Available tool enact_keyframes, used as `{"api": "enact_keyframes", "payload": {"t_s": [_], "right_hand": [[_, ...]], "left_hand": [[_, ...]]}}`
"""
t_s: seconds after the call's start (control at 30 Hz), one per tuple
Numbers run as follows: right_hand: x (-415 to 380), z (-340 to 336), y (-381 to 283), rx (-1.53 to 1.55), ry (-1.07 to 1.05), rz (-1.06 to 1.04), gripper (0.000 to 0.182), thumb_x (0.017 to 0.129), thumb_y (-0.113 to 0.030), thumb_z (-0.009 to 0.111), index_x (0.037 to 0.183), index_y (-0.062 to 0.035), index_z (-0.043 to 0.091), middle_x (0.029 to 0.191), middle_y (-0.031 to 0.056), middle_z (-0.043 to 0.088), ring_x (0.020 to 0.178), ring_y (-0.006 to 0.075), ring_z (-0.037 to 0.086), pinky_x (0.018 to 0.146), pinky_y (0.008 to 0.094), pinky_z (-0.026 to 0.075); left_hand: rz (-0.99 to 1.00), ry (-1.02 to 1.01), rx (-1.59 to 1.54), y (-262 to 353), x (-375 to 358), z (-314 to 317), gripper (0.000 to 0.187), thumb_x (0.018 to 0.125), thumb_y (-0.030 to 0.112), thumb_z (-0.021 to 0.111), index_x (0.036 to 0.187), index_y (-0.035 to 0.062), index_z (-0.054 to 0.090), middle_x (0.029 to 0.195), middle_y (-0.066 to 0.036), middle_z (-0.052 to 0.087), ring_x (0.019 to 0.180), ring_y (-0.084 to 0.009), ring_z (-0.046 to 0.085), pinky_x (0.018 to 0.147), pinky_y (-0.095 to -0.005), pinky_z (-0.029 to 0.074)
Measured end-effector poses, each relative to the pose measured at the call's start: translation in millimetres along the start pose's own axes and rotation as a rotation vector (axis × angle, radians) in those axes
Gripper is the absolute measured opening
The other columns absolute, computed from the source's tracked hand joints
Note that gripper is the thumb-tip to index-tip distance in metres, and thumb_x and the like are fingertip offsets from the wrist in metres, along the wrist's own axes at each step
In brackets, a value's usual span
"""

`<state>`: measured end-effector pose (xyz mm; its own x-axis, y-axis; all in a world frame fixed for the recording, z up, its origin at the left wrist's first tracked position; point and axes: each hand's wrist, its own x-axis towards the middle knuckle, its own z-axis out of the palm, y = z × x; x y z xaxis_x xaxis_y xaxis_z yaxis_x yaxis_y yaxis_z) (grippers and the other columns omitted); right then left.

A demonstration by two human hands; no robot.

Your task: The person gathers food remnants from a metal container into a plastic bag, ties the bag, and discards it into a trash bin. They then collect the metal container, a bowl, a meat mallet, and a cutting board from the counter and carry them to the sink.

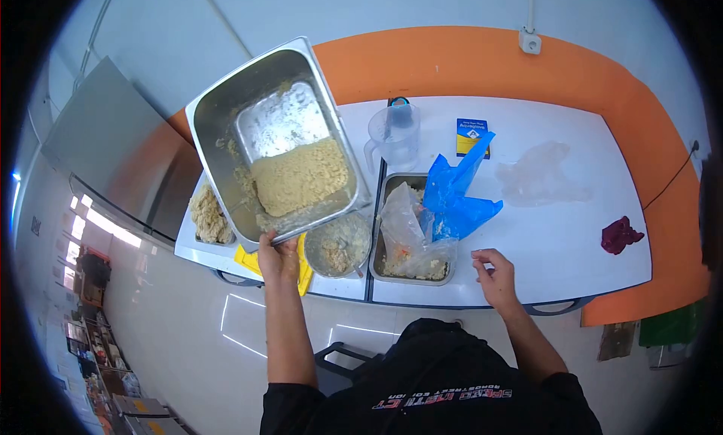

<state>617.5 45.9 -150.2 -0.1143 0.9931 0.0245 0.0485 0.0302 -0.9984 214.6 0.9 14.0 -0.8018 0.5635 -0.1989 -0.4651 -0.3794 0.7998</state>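
Observation:
My left hand (278, 258) grips the lower edge of a deep steel pan (202, 134), raised and tilted above the table. A pale yellow crumbly mixture (301, 177) lies in the pan's lower half. My right hand (495, 277) is over the table's front edge with loosely bent fingers apart, holding nothing. Just left of it stands a smaller steel tray (379, 271) with crumbly bits inside. A clear plastic bag (410, 235) and a blue plastic bag (456, 198) lie over that tray. Between the pan and the tray sits a round bowl (339, 244) with pale residue.
A clump of pale dough (209, 215) rests at the left, by a yellow cloth (303, 268). Behind are a clear measuring jug (395, 141) and a blue-yellow box (472, 137). To the right lie a crumpled clear bag (544, 175) and a maroon cloth (620, 235).

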Motion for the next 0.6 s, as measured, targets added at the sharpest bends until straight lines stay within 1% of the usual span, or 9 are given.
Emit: {"api": "enact_keyframes", "payload": {"t_s": [0.07,0.1,0.2,0.23,0.3,0.33,0.47,0.57,0.6], "right_hand": [[-5.9,9.7,8.0,0.031,-0.077,0.011,0.015,0.081,-0.001,0.068,0.096,-0.0015,0.066,0.087,0.0074,0.065,0.076,0.0108,0.063,0.048,0.023,0.05],[-8.0,15.5,10.5,0.063,-0.109,0.064,0.017,0.08,-0.001,0.069,0.097,-0.0003,0.063,0.083,0.0065,0.064,0.073,0.0111,0.063,0.047,0.0231,0.05],[-16.2,22.8,6.0,0.226,-0.098,0.195,0.014,0.082,-0.002,0.067,0.093,-0.0002,0.059,0.08,0.0052,0.061,0.07,0.0117,0.061,0.047,0.0238,0.05],[-19.2,22.4,-1.2,0.22,-0.089,0.206,0.014,0.082,-0.002,0.067,0.093,-0.0002,0.059,0.08,0.0052,0.061,0.07,0.0117,0.061,0.047,0.0238,0.05],[-24.9,17.5,-18.8,0.437,-0.037,0.29,0.011,0.085,-0.004,0.065,0.09,-0.0011,0.056,0.077,0.0039,0.059,0.068,0.0115,0.06,0.049,0.0243,0.05],[-27.5,10.5,-30.6,0.425,-0.021,0.301,0.011,0.085,-0.004,0.065,0.09,-0.0011,0.056,0.077,0.0039,0.059,0.068,0.0115,0.06,0.049,0.0243,0.05],[-26.0,-19.9,-72.6,0.438,0.102,0.284,0.013,0.087,-0.007,0.063,0.098,-0.0016,0.058,0.084,0.0049,0.061,0.069,0.0105,0.057,0.052,0.0228,0.046],[-12.2,-24.9,-83.2,0.312,0.167,0.213,0.019,0.088,-0.007,0.062,0.106,-0.0002,0.06,0.09,0.0064,0.063,0.07,0.0102,0.056,0.053,0.0229,0.045],[-5.6,-21.8,-88.0,0.241,0.221,0.149,0.02,0.089,-0.007,0.061,0.107,0.0005,0.06,0.092,0.0068,0.063,0.072,0.01,0.055,0.055,0.0227,0.046]], "left_hand": [[-0.032,-0.064,0.022,-1.6,-27.2,8.0,0.02,0.09,0.007,0.041,0.104,-0.0063,0.045,0.11,-0.021,0.055,0.1,-0.036,0.061,0.083,-0.0493,0.057],[-0.064,-0.064,0.007,-1.1,-34.1,7.2,0.027,0.091,0.008,0.039,0.113,-0.0078,0.041,0.115,-0.023,0.053,0.104,-0.0372,0.06,0.084,-0.0507,0.057],[-0.091,-0.132,0.014,3.4,-62.8,12.1,0.033,0.091,0.008,0.037,0.12,-0.008,0.038,0.116,-0.024,0.052,0.103,-0.0369,0.06,0.082,-0.0504,0.058],[-0.126,-0.105,0.023,6.1,-72.7,12.4,0.035,0.091,0.008,0.037,0.123,-0.0073,0.037,0.118,-0.024,0.052,0.103,-0.0367,0.06,0.082,-0.0501,0.058],[-0.17,-0.132,0.029,10.6,-90.0,16.2,0.036,0.09,0.007,0.039,0.124,-0.0068,0.037,0.119,-0.023,0.051,0.105,-0.0365,0.06,0.082,-0.0501,0.058],[-0.199,-0.157,0.031,13.2,-100.6,19.5,0.037,0.089,0.006,0.04,0.124,-0.0062,0.037,0.12,-0.023,0.051,0.107,-0.0363,0.059,0.082,-0.0501,0.058],[-0.266,-0.255,0.042,32.1,-128.6,28.8,0.041,0.087,0.004,0.044,0.127,-0.0043,0.037,0.121,-0.021,0.051,0.108,-0.0357,0.059,0.083,-0.0495,0.058],[-0.31,-0.186,0.035,50.3,-120.0,31.5,0.043,0.085,0.003,0.049,0.127,-0.0015,0.039,0.118,-0.019,0.054,0.096,-0.0325,0.064,0.073,-0.0447,0.062],[-0.339,-0.2,0.029,55.9,-108.7,27.7,0.043,0.085,0.003,0.049,0.127,-0.0015,0.039,0.118,-0.019,0.054,0.096,-0.0325,0.064,0.073,-0.0447,0.062]]}}
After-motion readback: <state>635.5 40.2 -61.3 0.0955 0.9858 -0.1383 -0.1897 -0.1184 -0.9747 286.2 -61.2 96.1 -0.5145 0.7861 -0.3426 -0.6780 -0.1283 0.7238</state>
